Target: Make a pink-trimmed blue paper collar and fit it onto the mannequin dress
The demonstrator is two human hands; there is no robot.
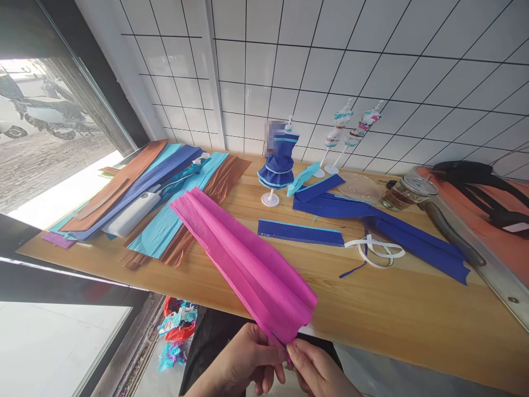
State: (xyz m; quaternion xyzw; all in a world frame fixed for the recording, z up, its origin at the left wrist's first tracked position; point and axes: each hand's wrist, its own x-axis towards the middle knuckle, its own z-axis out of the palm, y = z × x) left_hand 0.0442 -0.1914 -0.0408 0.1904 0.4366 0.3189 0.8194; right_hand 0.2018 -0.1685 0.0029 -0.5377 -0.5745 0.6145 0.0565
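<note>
A long folded strip of pink crepe paper (252, 259) stretches from my hands across the table's front edge toward the back left. My left hand (252, 355) is closed around its near end, thumb on top. Close beside it, my right hand (316, 366) pinches the near right corner of the same paper. Some fingers of both hands are hidden under the paper or one another. Beyond the pink paper, a blue ruffled paper dress (279, 162) with light blue trim covers a small mannequin stand.
Coloured paper strips (124, 187) and a white glue gun (138, 212) lie left. Blue strips (301, 232), white elastic bands (374, 248) and a glass jar (409, 192) are right. Two small mannequins (361, 129) stand by the tiled wall. Scraps (177, 325) lie below the table.
</note>
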